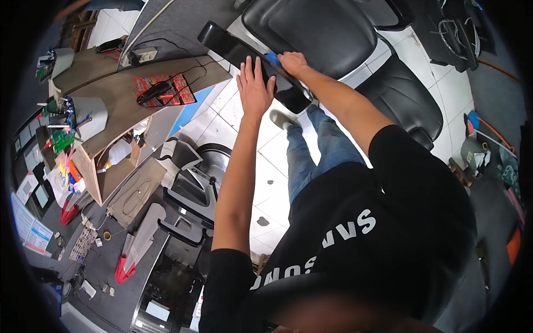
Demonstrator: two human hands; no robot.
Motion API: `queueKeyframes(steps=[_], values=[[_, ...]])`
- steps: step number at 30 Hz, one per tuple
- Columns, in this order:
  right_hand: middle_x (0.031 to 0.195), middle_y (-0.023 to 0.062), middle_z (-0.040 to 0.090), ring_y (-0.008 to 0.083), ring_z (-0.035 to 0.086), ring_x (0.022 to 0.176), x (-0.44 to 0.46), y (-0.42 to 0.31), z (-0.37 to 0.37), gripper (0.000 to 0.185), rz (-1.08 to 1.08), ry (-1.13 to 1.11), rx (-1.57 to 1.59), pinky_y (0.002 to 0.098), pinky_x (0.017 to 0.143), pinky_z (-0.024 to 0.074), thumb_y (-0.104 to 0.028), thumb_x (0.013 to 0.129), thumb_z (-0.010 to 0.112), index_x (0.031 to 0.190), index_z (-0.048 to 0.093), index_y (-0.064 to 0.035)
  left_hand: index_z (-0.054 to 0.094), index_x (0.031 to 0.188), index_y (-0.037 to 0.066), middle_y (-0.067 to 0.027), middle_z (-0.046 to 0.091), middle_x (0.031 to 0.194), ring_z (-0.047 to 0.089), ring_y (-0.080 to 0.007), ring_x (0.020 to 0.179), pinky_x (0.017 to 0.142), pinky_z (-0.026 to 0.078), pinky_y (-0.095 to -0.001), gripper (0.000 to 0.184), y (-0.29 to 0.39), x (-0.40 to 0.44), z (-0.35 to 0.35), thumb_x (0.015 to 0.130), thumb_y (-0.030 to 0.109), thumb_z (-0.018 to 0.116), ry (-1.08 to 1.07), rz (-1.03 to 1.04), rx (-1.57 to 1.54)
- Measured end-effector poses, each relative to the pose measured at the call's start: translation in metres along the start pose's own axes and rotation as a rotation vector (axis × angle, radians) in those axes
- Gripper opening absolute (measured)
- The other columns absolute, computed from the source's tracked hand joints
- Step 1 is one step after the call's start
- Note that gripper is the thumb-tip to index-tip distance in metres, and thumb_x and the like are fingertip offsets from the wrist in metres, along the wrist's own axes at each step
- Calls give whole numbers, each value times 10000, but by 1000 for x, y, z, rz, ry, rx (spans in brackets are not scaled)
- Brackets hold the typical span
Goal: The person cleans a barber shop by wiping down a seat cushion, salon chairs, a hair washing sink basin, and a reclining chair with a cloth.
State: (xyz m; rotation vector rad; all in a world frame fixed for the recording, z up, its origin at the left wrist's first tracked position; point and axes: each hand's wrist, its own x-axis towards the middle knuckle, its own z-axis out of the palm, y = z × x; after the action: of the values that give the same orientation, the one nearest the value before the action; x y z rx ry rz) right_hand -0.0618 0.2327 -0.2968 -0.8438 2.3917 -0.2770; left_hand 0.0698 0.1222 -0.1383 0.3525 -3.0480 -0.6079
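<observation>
The left hand (255, 91) lies palm down on the glossy black armrest (222, 43), its fingers extended and gripping nothing. The right hand (293, 63) has its fingers curled at a blue cloth (272, 59), which touches the armrest's right edge; how firmly they clench it, one cannot tell. The armrest slants across the far middle of the scene, just beside the black chair seat (319, 36). To the left, a dark corded device (155, 93) rests on a red printed sheet (183, 89).
</observation>
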Motion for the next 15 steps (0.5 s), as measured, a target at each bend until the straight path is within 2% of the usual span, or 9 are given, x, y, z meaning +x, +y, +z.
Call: queueKeyframes(steps=[2,5,9,12,15], values=[[1207,111,722,310,703,1120,0,4,0,297,-26,-68,-54,462,912,565,-178,967,524,1183,724,-134,255,1601,86,-241,187,1655,177,-481,1512,1199,198,-607,760,-8,9,14,1005,452,555,-82,3,109],[1223,76,728,294,706,1126,1,-1,-7,303,-7,-230,-124,456,907,570,-219,968,536,1172,751,-154,172,1628,104,-234,65,1685,49,-492,1537,1196,161,-645,806,-13,10,26,1018,533,478,-155,-41,85],[1259,72,718,289,705,1137,10,-6,-10,305,69,-363,-125,448,916,570,-234,961,555,1179,762,-186,138,1633,105,-230,14,1692,22,-493,1540,1186,175,-649,813,-17,11,26,1030,557,443,-245,-70,54],[1236,114,718,316,717,1089,7,9,11,333,-13,-287,-155,469,895,572,-215,959,554,1250,702,-153,135,1634,108,-226,-3,1693,4,-493,1542,1179,191,-651,808,-17,12,22,1033,559,433,-265,-70,51],[1149,182,726,362,719,1027,-45,19,5,372,-32,-64,7,504,858,569,-204,960,553,1321,588,-121,133,1635,108,-223,-11,1694,-11,-489,1544,1170,211,-655,808,-17,12,24,1033,559,430,-274,-66,54]])
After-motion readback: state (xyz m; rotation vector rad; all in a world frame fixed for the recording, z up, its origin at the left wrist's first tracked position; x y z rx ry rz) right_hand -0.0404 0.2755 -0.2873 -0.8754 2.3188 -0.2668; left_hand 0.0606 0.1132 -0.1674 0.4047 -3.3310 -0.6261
